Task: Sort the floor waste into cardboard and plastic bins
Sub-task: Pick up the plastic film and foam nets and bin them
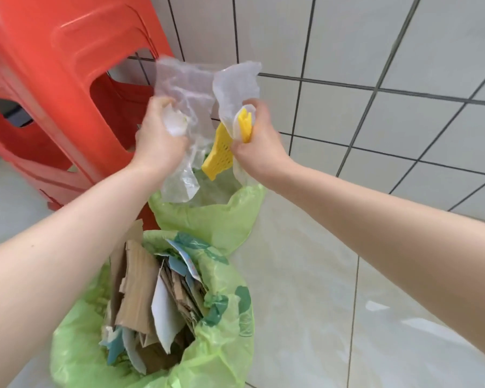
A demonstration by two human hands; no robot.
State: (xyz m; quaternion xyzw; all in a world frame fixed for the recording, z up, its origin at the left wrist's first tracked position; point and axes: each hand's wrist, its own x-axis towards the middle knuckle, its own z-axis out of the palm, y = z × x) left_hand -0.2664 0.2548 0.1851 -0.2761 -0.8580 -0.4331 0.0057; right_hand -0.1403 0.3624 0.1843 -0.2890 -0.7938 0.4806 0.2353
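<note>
Cardboard already fills the near bin (230, 345); left hand (158, 135) grips clear film (184, 88), right hand (259, 141) clutches yellow mesh (220, 155) above the far bin (224, 217); drop pending.

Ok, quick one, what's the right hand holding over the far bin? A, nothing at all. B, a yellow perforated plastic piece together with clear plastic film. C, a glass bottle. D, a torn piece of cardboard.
B: the right hand grips a yellow perforated plastic piece along with clear plastic film, above the far green-lined bin; the torn cardboard lies in the near bin.
</note>
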